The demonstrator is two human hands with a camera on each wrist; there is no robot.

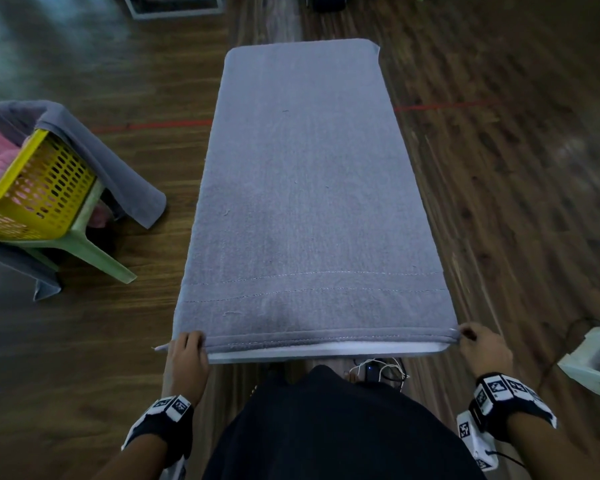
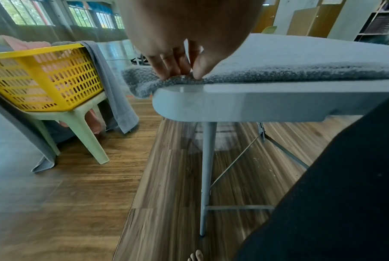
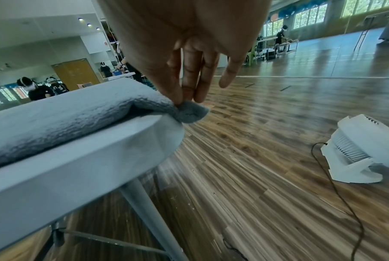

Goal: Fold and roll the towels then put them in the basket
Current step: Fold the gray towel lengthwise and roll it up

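The folding step looks done and the rolling is about to begin: the grey towel (image 1: 309,188) is lying folded lengthwise and flat along the white desk (image 1: 326,351), covering nearly all of it, its near hem sitting at the desk's near edge. The person's left hand (image 1: 187,355) is pinching the near left corner between thumb and fingertips, and the right hand (image 3: 189,70) is pinching the near right corner, which is sticking out just past the desk's rounded end — the remaining fingers are hanging loose. Next, both hands will probably need to turn the hem over itself evenly and keep it tight while rolling away from the body, so the roll does not skew. The yellow basket (image 1: 39,188) is resting on a green chair (image 1: 84,244) to the left, well apart from the desk, with pink and grey cloth already in and over it.
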